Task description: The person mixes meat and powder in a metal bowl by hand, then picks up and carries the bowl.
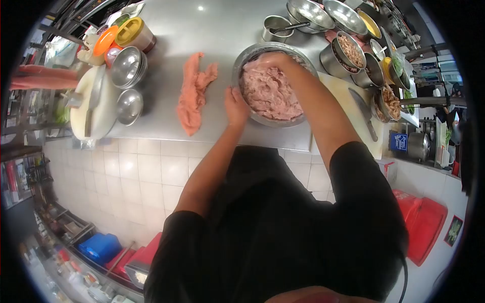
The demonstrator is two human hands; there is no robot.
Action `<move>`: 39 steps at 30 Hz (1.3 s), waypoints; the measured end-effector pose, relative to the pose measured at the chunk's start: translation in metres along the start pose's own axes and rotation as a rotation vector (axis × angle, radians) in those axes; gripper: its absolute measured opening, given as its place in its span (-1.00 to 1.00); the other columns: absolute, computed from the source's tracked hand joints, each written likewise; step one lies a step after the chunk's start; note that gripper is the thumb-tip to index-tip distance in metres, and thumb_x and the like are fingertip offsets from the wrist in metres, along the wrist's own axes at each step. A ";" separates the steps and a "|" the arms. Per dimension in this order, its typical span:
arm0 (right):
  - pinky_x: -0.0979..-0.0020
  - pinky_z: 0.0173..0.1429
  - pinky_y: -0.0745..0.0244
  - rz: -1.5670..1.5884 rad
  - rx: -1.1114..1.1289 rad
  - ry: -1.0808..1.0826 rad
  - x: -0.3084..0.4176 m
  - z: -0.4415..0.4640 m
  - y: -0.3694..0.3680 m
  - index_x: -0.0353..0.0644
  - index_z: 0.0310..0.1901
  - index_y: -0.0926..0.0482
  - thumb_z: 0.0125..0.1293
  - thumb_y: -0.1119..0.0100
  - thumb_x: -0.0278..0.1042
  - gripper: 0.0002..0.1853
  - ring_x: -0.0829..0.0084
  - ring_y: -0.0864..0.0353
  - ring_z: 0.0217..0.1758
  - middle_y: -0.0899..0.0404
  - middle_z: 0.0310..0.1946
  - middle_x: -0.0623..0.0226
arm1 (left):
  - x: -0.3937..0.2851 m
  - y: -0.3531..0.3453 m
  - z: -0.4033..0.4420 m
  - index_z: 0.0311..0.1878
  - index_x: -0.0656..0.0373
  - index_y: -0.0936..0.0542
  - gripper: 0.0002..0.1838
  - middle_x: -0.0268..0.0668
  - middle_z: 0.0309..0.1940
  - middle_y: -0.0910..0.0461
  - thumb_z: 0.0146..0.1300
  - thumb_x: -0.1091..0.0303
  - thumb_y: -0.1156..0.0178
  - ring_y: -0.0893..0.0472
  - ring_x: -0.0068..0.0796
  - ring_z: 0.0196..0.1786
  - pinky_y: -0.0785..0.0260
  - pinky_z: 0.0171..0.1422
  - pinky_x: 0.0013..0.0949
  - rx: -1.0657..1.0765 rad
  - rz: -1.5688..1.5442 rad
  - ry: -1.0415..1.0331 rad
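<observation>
A large metal bowl [298, 121] full of pale pink minced meat [270, 91] stands near the table's front edge. My left hand [235, 105] rests against the bowl's left side with its fingers apart. Over the bowl's far side, my right hand [268, 61] reaches into the meat, its fingers hidden. A crumpled orange-pink cloth [194, 93] lies to the left of the bowl. On the right, a cleaver-like knife [364, 113] lies on a pale cutting board [336, 91].
Stacked steel bowls [127, 66] and a white round board [105, 113] with a cleaver occupy the left. Pots and pans [336, 58] of food crowd the back right. A small pot [277, 34] with a ladle stands behind the bowl.
</observation>
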State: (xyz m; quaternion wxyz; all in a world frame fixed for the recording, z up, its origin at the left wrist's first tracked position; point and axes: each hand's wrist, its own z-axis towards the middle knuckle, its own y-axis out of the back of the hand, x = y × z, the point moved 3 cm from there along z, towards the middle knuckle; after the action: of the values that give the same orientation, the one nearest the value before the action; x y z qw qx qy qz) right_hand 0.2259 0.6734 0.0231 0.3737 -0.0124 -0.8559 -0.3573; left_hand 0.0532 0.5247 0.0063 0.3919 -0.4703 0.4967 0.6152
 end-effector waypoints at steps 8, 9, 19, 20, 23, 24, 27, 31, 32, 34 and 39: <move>0.17 -0.05 -0.56 -0.458 0.198 -0.294 0.100 -0.058 -0.040 -0.35 -0.26 -0.66 -0.03 -0.29 -0.23 -0.65 0.20 -0.68 -0.16 -0.65 -0.22 -0.07 | -0.003 0.005 -0.004 0.11 0.46 -0.41 -0.58 0.22 -0.02 -0.48 0.45 0.24 0.12 -0.48 0.19 0.05 -0.29 0.17 -0.08 -0.034 0.068 -0.006; 0.15 -0.12 -0.58 -0.474 0.105 -0.225 0.090 -0.074 -0.050 -0.39 -0.32 -0.65 -0.02 -0.27 -0.32 -0.71 0.15 -0.69 -0.23 -0.65 -0.28 -0.11 | -0.012 0.007 -0.004 0.09 0.44 -0.42 -0.62 0.18 -0.08 -0.50 0.44 0.27 0.10 -0.50 0.16 -0.02 -0.32 0.11 -0.09 -0.030 0.042 -0.014; 0.10 -0.05 -0.55 -0.432 -0.564 -0.389 -0.019 -0.050 -0.114 -0.40 -0.40 -0.63 0.01 -0.13 -0.47 -0.82 -0.07 -0.65 -0.18 -0.62 -0.29 -0.15 | -0.013 0.003 -0.001 -0.01 0.35 -0.44 -0.72 0.16 -0.19 -0.52 0.41 0.32 0.09 -0.53 0.14 -0.11 -0.35 0.00 -0.08 -0.086 -0.031 -0.129; 0.11 -0.04 -0.56 -0.468 -0.624 -0.384 -0.031 -0.036 -0.112 -0.40 -0.40 -0.64 0.01 -0.14 -0.45 -0.81 -0.07 -0.65 -0.18 -0.62 -0.29 -0.15 | -0.016 0.004 0.001 -0.02 0.35 -0.43 -0.72 0.17 -0.20 -0.52 0.41 0.31 0.09 -0.53 0.15 -0.12 -0.35 -0.01 -0.07 -0.035 -0.022 -0.084; 0.18 0.05 -0.54 -0.400 -0.527 -0.510 0.056 -0.079 -0.053 -0.38 -0.32 -0.66 0.00 -0.15 -0.44 -0.78 -0.01 -0.65 -0.09 -0.63 -0.25 -0.16 | -0.016 0.012 0.000 -0.03 0.35 -0.43 -0.71 0.19 -0.22 -0.52 0.41 0.29 0.08 -0.54 0.19 -0.15 -0.36 -0.03 -0.05 0.048 0.013 -0.031; 0.19 0.06 -0.54 -0.362 -0.547 -0.498 0.051 -0.079 -0.047 -0.37 -0.29 -0.66 0.00 -0.18 -0.42 -0.75 0.01 -0.65 -0.08 -0.63 -0.23 -0.15 | -0.014 0.012 0.000 -0.02 0.35 -0.42 -0.71 0.19 -0.23 -0.52 0.41 0.28 0.07 -0.54 0.20 -0.16 -0.36 -0.04 -0.05 0.031 0.024 -0.076; 0.23 0.09 -0.53 -0.252 -0.523 -0.422 0.016 -0.104 -0.038 -0.34 -0.18 -0.66 0.02 -0.26 -0.34 -0.67 0.09 -0.65 -0.05 -0.64 -0.16 -0.10 | -0.011 0.013 -0.008 -0.02 0.35 -0.42 -0.70 0.19 -0.25 -0.53 0.42 0.27 0.07 -0.54 0.24 -0.17 -0.37 -0.07 -0.02 -0.026 0.030 -0.116; 0.31 0.12 -0.51 -0.095 -0.141 -0.192 0.047 -0.130 0.004 -0.31 -0.06 -0.64 0.08 -0.33 -0.20 -0.57 0.22 -0.65 -0.01 -0.66 -0.06 0.04 | -0.007 0.013 -0.006 0.01 0.34 -0.42 -0.68 0.21 -0.24 -0.54 0.42 0.25 0.08 -0.55 0.27 -0.15 -0.37 -0.08 0.00 0.023 -0.019 -0.052; 0.34 0.13 -0.51 -0.034 0.011 -0.134 0.053 -0.128 0.013 -0.31 -0.04 -0.64 0.09 -0.35 -0.17 -0.55 0.26 -0.65 0.00 -0.66 -0.04 0.08 | -0.006 0.012 -0.006 0.01 0.35 -0.42 -0.68 0.21 -0.25 -0.54 0.42 0.25 0.08 -0.55 0.27 -0.16 -0.37 -0.08 0.00 0.037 -0.010 -0.048; 0.37 0.15 -0.49 0.059 0.035 -0.254 0.008 -0.089 0.036 -0.31 -0.03 -0.63 0.13 -0.33 -0.10 -0.52 0.31 -0.63 0.03 -0.66 -0.02 0.10 | -0.001 0.011 -0.004 0.00 0.35 -0.42 -0.68 0.21 -0.25 -0.54 0.43 0.25 0.09 -0.55 0.27 -0.17 -0.38 -0.09 0.01 0.054 0.012 -0.042; 0.28 0.11 -0.53 -0.318 -0.231 -0.398 0.038 -0.005 -0.006 -0.35 -0.07 -0.65 0.06 -0.25 0.06 -0.42 0.17 -0.67 -0.03 -0.64 -0.03 -0.01 | 0.010 -0.002 -0.002 0.06 0.38 -0.44 -0.64 0.23 -0.17 -0.55 0.43 0.25 0.09 -0.55 0.24 -0.10 -0.37 -0.05 -0.01 -0.077 0.014 -0.099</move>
State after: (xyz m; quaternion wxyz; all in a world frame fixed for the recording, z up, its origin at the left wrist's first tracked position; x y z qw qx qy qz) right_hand 0.2001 0.6565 0.0468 0.1336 0.0096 -0.8573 -0.4971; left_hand 0.0526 0.5228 -0.0040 0.3932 -0.4507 0.4560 0.6590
